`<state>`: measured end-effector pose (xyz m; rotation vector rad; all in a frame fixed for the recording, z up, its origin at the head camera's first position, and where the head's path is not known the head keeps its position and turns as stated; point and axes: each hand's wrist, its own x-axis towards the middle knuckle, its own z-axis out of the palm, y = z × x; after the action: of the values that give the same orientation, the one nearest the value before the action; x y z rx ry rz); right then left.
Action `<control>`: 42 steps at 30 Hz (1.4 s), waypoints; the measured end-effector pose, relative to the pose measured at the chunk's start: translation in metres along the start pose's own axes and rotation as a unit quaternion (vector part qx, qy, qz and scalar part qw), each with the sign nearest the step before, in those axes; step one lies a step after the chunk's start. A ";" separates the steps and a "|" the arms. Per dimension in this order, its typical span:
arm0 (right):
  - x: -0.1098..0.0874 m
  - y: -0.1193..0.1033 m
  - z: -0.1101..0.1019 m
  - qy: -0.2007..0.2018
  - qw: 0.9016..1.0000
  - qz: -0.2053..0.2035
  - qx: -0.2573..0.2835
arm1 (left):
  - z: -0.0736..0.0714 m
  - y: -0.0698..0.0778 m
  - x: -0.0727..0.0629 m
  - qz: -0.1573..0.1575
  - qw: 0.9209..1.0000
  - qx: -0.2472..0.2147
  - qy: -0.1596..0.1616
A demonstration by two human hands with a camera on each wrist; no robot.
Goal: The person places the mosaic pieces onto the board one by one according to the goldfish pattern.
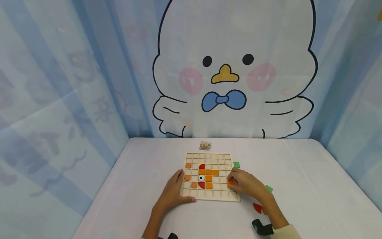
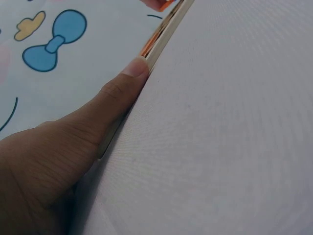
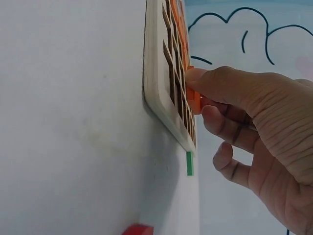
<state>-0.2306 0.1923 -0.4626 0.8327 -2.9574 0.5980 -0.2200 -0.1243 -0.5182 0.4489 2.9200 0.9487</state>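
A pale wooden grid board [image 1: 191, 194] lies on the table. My left hand [image 1: 172, 192] rests at its near left corner, fingers along the left edge. The straight thumb [image 2: 122, 83] presses the near edge in the left wrist view. With thumb and forefinger, my right hand [image 1: 246, 182] pinches an orange square tile [image 3: 194, 98] over the board's right side. Orange square tiles [image 1: 208, 178], orange round pieces [image 1: 194, 185], red quarter-round pieces [image 1: 201, 166] and a white eye piece [image 1: 201, 178] sit in the cells. The left hand's other fingertips are partly hidden.
Green pieces [image 1: 236, 164] lie right of the board, one near the right forearm. A red piece [image 1: 257, 208] lies beside an orange one partly covered by that forearm. A small picture card [image 1: 205, 145] lies behind the board. A printed curtain [image 1: 226, 119] hangs behind the table.
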 end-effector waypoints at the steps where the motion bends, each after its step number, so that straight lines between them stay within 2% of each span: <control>1: 0.003 -0.002 0.001 -0.001 1.000 0.004 -0.001 | 0.000 0.000 0.000 -0.001 1.000 0.002 -0.001; 6: 0.017 -0.012 0.005 -0.003 1.000 0.012 -0.004 | 0.002 -0.001 0.001 -0.003 1.000 0.003 -0.001; 15: 0.036 -0.021 0.010 0.003 0.999 -0.024 -0.026 | 0.001 -0.002 0.002 0.006 1.000 -0.001 0.001; 20: 0.043 -0.022 0.014 -0.008 0.999 -0.035 -0.030 | 0.000 -0.003 0.002 0.002 1.000 0.003 0.003; 32: 0.051 -0.025 0.015 -0.025 0.999 -0.033 -0.031 | -0.003 -0.002 0.004 -0.004 1.000 -0.004 0.007; 42: 0.050 -0.023 0.021 -0.041 0.999 -0.003 -0.019 | 0.001 -0.001 0.002 -0.006 1.000 -0.007 0.000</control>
<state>-0.2599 0.1409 -0.4684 0.8837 -3.0289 0.5180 -0.2219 -0.1245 -0.5195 0.4314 2.9108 0.9666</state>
